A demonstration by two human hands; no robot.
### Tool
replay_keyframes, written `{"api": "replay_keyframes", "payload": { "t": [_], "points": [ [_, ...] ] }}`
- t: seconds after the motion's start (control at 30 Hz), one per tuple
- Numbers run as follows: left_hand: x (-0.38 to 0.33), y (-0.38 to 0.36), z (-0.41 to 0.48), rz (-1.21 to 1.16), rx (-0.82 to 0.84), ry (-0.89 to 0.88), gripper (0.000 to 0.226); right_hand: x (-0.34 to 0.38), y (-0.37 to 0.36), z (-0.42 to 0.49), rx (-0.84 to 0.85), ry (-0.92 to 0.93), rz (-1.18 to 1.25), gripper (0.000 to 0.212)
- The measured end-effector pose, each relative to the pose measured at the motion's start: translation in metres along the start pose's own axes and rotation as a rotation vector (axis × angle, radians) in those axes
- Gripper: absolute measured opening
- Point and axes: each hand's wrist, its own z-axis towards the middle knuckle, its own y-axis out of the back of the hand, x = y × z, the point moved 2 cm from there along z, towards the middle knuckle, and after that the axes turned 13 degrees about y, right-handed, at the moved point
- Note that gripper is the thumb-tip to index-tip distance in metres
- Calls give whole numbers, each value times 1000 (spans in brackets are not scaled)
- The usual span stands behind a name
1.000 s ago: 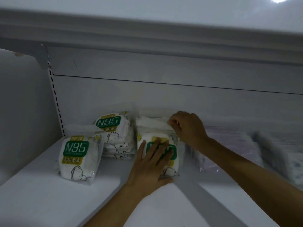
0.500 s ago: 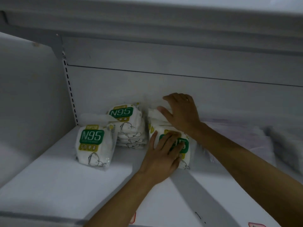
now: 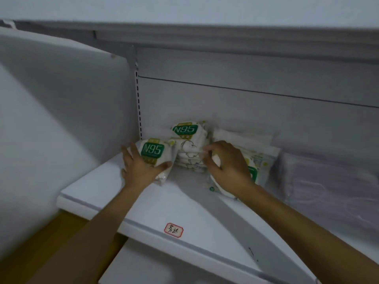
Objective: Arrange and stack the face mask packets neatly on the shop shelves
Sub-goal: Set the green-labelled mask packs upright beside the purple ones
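My left hand point(image 3: 141, 169) grips a white plastic N95 mask packet with a green label point(image 3: 152, 154) on the white shop shelf point(image 3: 184, 203). My right hand point(image 3: 229, 167) pinches a clear packet edge beside the stacked white N95 packets point(image 3: 187, 144).

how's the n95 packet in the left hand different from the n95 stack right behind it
The front packet is a single one, gripped by the left hand; the stack is several packets piled up, with the right hand at its side. The front packet sits nearer the shelf edge; the stack sits against the back wall. Both show green N95 labels.
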Motion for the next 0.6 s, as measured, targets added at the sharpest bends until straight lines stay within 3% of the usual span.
{"api": "replay_keyframes", "payload": {
  "t": [0.1, 0.23, 0.37, 0.47, 0.6],
  "points": [
    [15, 6, 13, -68, 188, 117, 159, 18, -31, -20, 108, 13, 42, 42],
    [14, 3, 26, -248, 214, 91, 109, 35, -53, -20, 159, -100, 196, 43],
    [18, 10, 33, -420, 232, 55, 79, 56, -79, 7, 142, -395, 529, 61],
    [2, 20, 33, -363, 100, -232, 79, 73, -98, 41, 9, -479, 753, 76],
    [-46, 21, 33, -129, -27, -657, 96, 57, -81, 92, -430, -601, 708, 42]
  ]
}}
